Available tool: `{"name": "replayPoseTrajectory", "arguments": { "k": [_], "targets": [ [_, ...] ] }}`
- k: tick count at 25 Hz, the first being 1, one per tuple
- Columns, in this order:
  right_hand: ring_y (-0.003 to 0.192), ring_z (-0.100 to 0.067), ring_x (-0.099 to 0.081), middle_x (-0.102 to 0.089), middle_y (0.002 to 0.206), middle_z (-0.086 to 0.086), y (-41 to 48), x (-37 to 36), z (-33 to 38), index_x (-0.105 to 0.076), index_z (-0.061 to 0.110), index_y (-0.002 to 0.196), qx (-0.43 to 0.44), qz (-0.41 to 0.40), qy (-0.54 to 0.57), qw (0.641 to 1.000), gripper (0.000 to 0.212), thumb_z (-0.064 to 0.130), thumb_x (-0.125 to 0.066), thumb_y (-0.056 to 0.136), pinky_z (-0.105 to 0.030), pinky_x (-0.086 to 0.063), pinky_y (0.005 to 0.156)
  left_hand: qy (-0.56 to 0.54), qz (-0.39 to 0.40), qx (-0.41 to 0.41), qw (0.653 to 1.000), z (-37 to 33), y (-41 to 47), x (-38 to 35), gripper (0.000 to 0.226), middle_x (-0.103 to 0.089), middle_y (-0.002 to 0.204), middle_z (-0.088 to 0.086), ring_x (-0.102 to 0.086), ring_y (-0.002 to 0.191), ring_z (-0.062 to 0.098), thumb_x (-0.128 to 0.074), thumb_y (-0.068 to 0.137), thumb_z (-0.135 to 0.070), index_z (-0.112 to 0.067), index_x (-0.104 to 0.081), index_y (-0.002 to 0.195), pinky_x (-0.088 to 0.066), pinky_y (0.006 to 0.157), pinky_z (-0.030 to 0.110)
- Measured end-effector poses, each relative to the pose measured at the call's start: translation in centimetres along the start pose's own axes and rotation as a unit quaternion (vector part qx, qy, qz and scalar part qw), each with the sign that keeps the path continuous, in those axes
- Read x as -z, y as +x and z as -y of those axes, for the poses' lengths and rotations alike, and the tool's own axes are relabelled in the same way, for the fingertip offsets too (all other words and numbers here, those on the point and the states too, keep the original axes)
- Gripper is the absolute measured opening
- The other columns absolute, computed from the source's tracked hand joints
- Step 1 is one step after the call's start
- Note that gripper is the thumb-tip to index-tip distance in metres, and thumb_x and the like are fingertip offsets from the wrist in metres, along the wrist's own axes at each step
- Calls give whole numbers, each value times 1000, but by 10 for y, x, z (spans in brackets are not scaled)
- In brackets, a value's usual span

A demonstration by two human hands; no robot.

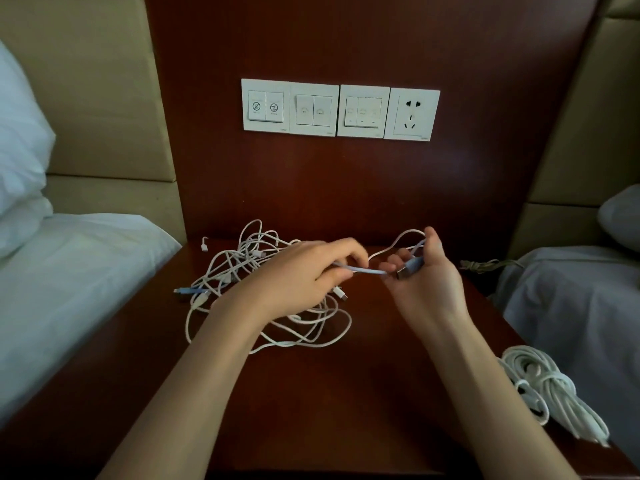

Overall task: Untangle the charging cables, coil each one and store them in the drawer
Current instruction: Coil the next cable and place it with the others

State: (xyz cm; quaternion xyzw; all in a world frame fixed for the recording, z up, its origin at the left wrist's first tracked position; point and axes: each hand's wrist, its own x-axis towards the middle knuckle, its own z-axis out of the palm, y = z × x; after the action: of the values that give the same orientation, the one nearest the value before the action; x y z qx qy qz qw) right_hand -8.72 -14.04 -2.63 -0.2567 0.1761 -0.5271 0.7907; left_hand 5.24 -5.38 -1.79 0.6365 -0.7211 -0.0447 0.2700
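A pale blue cable [367, 270] stretched between both hands.
The left hand [311, 271] pinches it; the right hand [427, 284] curls round its USB plug [408, 270]. The white cable tangle [235, 268] lies on the counter [346, 393] beneath, a coiled white cable [550, 386] near right.

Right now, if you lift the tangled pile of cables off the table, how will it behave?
Probably floppy: the tangled pile lies in loose, sagging loops. Likely light, as its strands are thin. It would probably drag up as one clump, since the loops cross over one another.
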Motion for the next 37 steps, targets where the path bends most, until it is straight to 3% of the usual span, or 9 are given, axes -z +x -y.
{"name": "replayPoseTrajectory", "arguments": {
  "k": [8,10,13,18,21,23,25,28,37],
  "targets": [
    [68,-18,-48,-51,80,-8,-5,2,-11,-59,24,109,-78,94,-270,955,32,30,-28,102,-27,-38,60,-9,46,-62,997,-18,2,-5,18,-60,84,-18,-57,87,0,-62,88,-18,-29,-73,97,-47,82,31],
    [64,-13,-52,-58,75,-3,-10,-1,-13,-62,23,97,-128,116,-296,939,39,39,-27,101,-25,-37,57,-28,-26,-41,998,-18,2,-10,11,-66,88,-15,-61,86,5,-61,86,-31,-35,-68,92,-50,81,36],
    [49,-6,-39,-49,59,4,-19,-2,-15,-60,20,89,-172,177,-341,907,43,47,-28,98,-18,-24,43,-50,-123,35,991,-10,-1,-9,24,-67,75,-9,-63,69,9,-66,80,-46,-27,-51,83,-52,70,43],
    [45,-5,-31,-47,65,0,-20,0,-16,-61,20,93,-187,256,-384,867,39,54,-48,81,-14,-22,36,-179,-52,47,981,-2,-3,-2,10,-68,76,-1,-69,68,16,-68,84,-22,-20,-59,89,-56,73,37],
    [46,-6,-36,-55,70,-4,-22,3,-13,-56,9,107,-202,313,-363,854,33,28,-62,80,-14,-31,36,-200,-16,17,980,-2,-7,6,21,-63,79,-7,-67,77,15,-60,89,-11,-27,-60,102,-50,70,17],
    [53,-10,-54,-64,81,-11,-23,2,-11,-58,6,107,-219,338,-319,858,30,-2,-64,79,-20,-50,46,-186,-21,12,982,-4,-8,8,17,-65,81,-6,-66,74,17,-61,89,-14,-29,-63,98,-52,65,23],
    [67,-18,-67,-68,92,-19,-23,3,-8,-58,4,110,-237,338,-284,866,34,-10,-59,79,-28,-59,64,-169,-43,11,985,-4,-8,5,14,-64,81,-8,-62,65,12,-64,87,-18,-30,-63,95,-51,60,26],
    [82,-23,-71,-70,99,-20,-23,5,-6,-60,5,109,-229,331,-317,859,30,14,-52,82,-30,-59,74,-146,-103,15,984,-1,-7,3,20,-55,94,-13,-59,71,3,-70,82,-17,-33,-61,91,-51,67,20],
    [48,-13,-62,-68,66,-11,-27,-2,-22,-61,4,89,-95,276,-409,865,27,28,-55,76,-20,-51,45,-98,-109,44,988,-1,-5,5,21,-65,77,-13,-61,73,2,-61,88,-16,-33,-62,76,-51,72,28]
  ]
}}
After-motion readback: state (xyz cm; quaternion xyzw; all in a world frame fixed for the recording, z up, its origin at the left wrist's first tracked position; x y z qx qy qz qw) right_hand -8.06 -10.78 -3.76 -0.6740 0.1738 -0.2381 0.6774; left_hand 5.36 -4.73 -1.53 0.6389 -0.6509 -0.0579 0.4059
